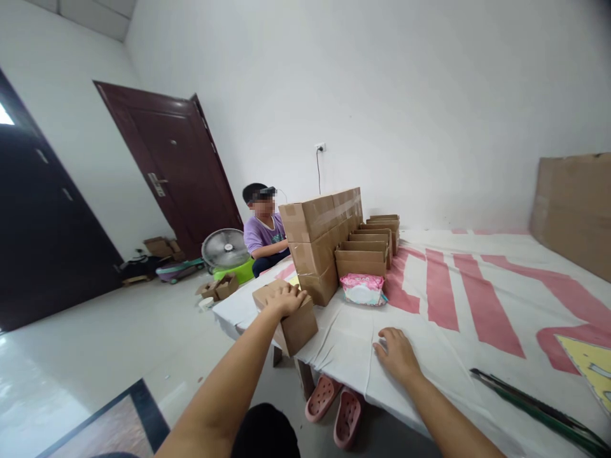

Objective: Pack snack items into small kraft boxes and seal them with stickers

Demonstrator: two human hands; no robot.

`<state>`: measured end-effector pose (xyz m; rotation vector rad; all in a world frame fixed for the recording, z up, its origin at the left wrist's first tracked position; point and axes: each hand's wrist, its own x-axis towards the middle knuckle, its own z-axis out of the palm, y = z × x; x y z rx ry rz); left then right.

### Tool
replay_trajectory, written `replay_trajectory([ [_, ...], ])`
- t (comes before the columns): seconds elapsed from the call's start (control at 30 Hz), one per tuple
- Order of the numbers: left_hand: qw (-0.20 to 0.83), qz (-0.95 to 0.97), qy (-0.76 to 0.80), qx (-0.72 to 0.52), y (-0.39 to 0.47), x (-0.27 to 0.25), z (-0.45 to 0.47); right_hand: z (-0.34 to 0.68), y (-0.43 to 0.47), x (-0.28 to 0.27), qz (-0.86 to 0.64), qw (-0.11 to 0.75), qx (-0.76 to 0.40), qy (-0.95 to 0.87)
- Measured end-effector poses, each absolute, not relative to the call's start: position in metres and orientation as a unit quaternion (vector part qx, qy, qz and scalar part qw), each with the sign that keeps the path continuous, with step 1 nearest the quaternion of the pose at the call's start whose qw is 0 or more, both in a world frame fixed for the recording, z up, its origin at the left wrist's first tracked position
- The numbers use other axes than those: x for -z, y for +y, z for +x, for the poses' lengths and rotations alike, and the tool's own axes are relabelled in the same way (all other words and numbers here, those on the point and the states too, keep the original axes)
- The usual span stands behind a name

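My left hand (287,300) lies on top of a small brown cardboard box (300,327) at the table's near left corner, its fingers spread across the upper face. Resting on the white cloth to the right, my right hand (398,356) is open, fingers slightly bent, with nothing in it. Just beyond the box rises a stack of taped cardboard boxes (312,251). Several open-topped cartons (361,254) stand in a row along the stack's right side. A pink and white soft pack (363,290) sits in front of them.
Another person (262,235) sits behind the stack. A dark green, long thin object (534,407) lies at the table's right, near a yellow sheet (589,366). A large carton (573,216) stands far right. Pink clogs (347,416), a fan (224,248) and small boxes (225,286) are on the floor.
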<state>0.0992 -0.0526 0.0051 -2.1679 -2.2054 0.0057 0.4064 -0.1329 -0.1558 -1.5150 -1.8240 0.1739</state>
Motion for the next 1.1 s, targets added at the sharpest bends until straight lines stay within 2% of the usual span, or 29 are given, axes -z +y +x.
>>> replay_trajectory([
  [0.17,-0.027,-0.709,-0.704,0.019,-0.072,0.003,0.162,0.397,-0.147,0.136,-0.481,0.443,-0.003,-0.757],
  [0.3,-0.051,-0.721,-0.689,0.047,-0.083,0.005,0.203,0.365,-0.166,0.102,-0.363,0.442,0.06,-0.818],
  [0.5,-0.059,-0.748,-0.656,0.076,-0.094,0.003,0.215,0.331,-0.165,0.09,-0.428,0.4,0.072,-0.807],
  [0.67,-0.015,-0.776,-0.624,0.089,-0.102,-0.004,0.205,0.339,-0.168,0.084,-0.445,0.378,0.054,-0.81],
  [0.8,0.012,-0.801,-0.59,0.107,-0.106,-0.015,0.192,0.367,-0.175,0.076,-0.429,0.364,0.048,-0.825],
  [1.1,-0.015,-0.901,-0.418,0.118,-0.119,-0.004,0.212,0.459,-0.215,0.069,-0.416,0.366,0.031,-0.832],
])
